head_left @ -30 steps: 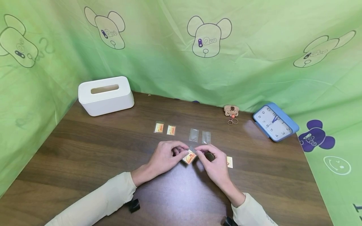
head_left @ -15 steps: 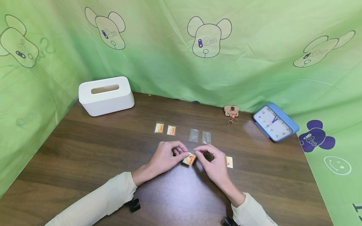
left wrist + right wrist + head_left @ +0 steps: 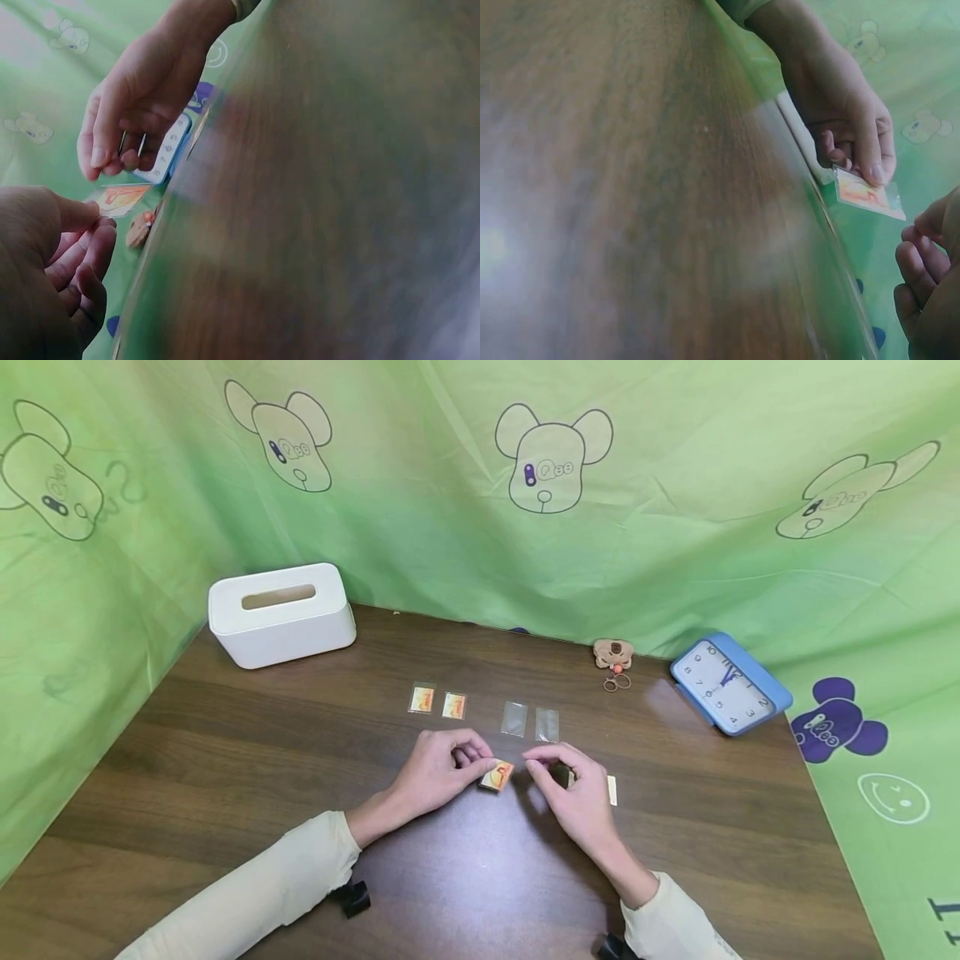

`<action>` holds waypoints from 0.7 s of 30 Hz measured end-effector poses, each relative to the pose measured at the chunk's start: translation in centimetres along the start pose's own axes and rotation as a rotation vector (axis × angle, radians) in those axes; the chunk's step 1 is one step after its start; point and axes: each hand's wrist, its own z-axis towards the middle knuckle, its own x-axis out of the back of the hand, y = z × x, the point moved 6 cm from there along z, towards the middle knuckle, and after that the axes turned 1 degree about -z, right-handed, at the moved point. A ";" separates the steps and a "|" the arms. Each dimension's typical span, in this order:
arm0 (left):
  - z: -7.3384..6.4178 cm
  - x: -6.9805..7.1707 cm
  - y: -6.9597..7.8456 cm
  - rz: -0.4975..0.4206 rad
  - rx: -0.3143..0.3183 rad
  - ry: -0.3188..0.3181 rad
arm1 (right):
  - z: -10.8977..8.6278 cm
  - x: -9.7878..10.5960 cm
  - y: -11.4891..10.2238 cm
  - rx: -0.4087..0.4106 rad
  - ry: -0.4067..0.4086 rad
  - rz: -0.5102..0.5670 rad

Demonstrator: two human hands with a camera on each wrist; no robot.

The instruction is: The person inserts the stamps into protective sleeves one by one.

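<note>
My left hand (image 3: 435,777) pinches a small orange and yellow printed card (image 3: 498,775) in a clear plastic sleeve by its left side, above the table. In the right wrist view a see-through strip of the sleeve (image 3: 894,197) sticks out past the print. My right hand (image 3: 577,793) is just right of the card, thumb and forefinger loosely bent, nothing visible between them. A loose pale card (image 3: 612,790) lies partly hidden behind that hand. Two sleeved cards (image 3: 422,699) and two clear sleeves (image 3: 514,719) lie farther back on the table.
On the brown wooden table (image 3: 225,760) a white tissue box (image 3: 292,627) stands at the back left. A bear keyring (image 3: 613,653) and a blue clock (image 3: 723,685) are at the back right. A green printed curtain (image 3: 420,527) hangs behind.
My right hand has come off the sleeved card and moved slightly right. My left hand has drawn the card a little left and up, and a gap now shows between the hands.
</note>
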 end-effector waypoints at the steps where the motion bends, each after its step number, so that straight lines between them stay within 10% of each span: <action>1: 0.1 0.1 -0.1 0.002 0.001 0.005 | 0.0 0.1 0.1 -0.004 0.003 0.000; 21: 2.6 2.0 -1.7 0.061 -0.037 0.073 | -0.5 2.8 0.7 -0.013 0.051 -0.037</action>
